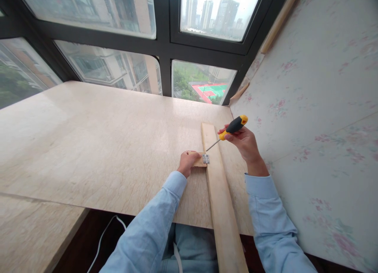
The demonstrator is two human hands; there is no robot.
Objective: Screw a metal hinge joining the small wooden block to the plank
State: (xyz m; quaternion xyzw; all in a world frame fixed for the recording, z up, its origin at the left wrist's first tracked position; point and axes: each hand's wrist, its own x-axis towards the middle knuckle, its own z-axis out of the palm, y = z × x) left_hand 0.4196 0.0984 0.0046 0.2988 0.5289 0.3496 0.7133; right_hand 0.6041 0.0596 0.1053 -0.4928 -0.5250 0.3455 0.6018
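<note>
Yellow and black, the handle of the screwdriver (pixel 234 125) sits in the right grip (pixel 243 144), which is closed around it with thumb and fingers. From there the thin metal shaft slants down and to the left, its tip ending just beside the far edge of a silvery hinge (pixel 206 159); whether tip and metal touch, I cannot tell.

The left grip (pixel 189 162) is closed on a short wooden piece (pixel 199 163), pinching it with the fingertips at its far edge. Just to the right of that grip, the hinge lies flat across the seam, one leaf on the short piece and the other on a long board (pixel 221 190). The two pieces of wood meet roughly at a right angle. Screws or holes dot both leaves, too small to tell apart.

The long board runs from beyond both grips, passes between them and reaches back towards the person, past the near edge of the pale, stone-patterned table (pixel 112 135). Light blue sleeves cover both arms up to the wrists. To the right of the right grip rises a wall (pixel 313 107) with pink flowers; well beyond both grips stands a dark window frame (pixel 165 48). Below and left of the left grip, a white cable (pixel 102 239) hangs in a gap.
</note>
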